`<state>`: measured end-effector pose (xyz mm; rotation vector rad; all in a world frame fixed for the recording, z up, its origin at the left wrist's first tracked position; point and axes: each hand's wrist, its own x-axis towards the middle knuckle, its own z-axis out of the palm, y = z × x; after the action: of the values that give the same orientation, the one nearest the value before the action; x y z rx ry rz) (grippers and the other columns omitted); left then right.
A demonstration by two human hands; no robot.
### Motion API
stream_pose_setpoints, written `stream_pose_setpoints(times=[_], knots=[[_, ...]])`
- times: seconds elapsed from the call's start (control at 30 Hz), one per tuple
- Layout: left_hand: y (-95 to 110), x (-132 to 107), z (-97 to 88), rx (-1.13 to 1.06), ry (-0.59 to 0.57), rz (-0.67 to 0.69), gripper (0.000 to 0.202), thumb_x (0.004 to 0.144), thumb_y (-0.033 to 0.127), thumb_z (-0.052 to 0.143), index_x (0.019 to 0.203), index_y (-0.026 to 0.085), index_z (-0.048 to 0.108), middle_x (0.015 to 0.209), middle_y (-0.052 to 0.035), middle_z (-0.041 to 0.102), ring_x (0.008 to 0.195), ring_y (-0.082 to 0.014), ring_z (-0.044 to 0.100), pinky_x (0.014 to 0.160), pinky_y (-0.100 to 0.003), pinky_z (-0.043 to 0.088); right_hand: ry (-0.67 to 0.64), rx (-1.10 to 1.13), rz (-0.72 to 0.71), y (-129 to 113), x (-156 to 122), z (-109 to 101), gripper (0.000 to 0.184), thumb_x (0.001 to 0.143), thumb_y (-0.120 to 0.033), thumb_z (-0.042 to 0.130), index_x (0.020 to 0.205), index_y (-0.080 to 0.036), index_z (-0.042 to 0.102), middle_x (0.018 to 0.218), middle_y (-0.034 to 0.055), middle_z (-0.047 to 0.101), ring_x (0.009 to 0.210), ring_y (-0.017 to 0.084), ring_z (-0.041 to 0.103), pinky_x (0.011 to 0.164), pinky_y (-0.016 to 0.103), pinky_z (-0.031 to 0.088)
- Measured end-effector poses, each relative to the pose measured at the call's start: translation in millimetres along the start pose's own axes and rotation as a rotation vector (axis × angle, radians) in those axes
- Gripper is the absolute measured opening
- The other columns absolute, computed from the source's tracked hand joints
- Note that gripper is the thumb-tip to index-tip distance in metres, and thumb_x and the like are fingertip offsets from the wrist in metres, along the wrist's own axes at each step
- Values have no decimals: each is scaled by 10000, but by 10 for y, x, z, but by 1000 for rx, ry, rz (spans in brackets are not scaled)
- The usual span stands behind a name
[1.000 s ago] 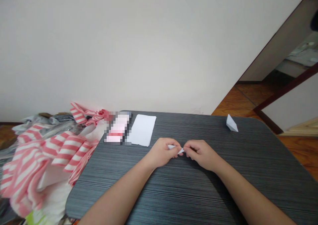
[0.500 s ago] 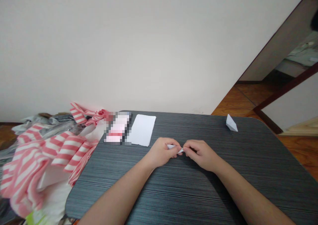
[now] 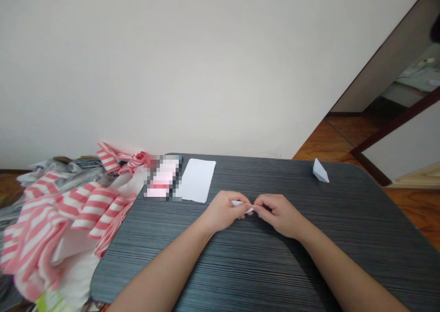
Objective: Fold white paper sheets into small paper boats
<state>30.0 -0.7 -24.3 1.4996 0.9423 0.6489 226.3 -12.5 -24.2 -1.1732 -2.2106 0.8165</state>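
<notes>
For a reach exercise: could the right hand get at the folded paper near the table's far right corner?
Probably yes: nothing blocks the right hand from the folded paper, though it pinches a paper scrap.

Quick count, folks: 2 hands, left (image 3: 223, 212) and right (image 3: 280, 215), pinching 1 tiny folded white paper (image 3: 244, 205) between them, over 1 dark table (image 3: 261, 270). Up and right of the grip, 1 more folded paper piece (image 3: 320, 171). Up and left, 1 white paper rectangle (image 3: 195, 180) and 1 pixelated item (image 3: 162, 176). Farther left, 1 pile of pink-striped cloth (image 3: 72, 215).
</notes>
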Motion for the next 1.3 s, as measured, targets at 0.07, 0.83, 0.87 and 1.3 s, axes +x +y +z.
stream_pose_setpoints(times=[0.07,0.83,0.87,1.3], knots=[[-6,0,1,-11,0,-9,237,793,311,539,794,129,690,718,-56,672,614,-126,574,586,-223,449,-4,-2,3,0,-5,-6,201,877,-228,486,712,-175,586,622,-11,570,570,111,507,562,221,362],[-37,18,-1,-51,-11,-22,256,809,354,547,817,130,670,776,-65,684,614,-122,573,590,-231,459,-11,23,30,26,-28,-21,192,876,-220,486,716,-173,581,638,-11,571,587,110,510,575,220,359],[-37,21,-4,-65,-10,-25,266,815,363,540,824,130,666,784,-68,685,612,-122,572,591,-233,460,-7,23,32,27,-26,-22,187,874,-217,486,719,-174,582,638,-12,571,588,110,510,576,220,359],[-43,31,-30,-237,26,-77,309,842,429,505,940,152,599,655,-45,659,552,-144,584,552,-257,467,14,46,62,38,-46,-21,191,872,-202,479,697,-179,554,597,-23,540,565,112,491,566,229,351]])
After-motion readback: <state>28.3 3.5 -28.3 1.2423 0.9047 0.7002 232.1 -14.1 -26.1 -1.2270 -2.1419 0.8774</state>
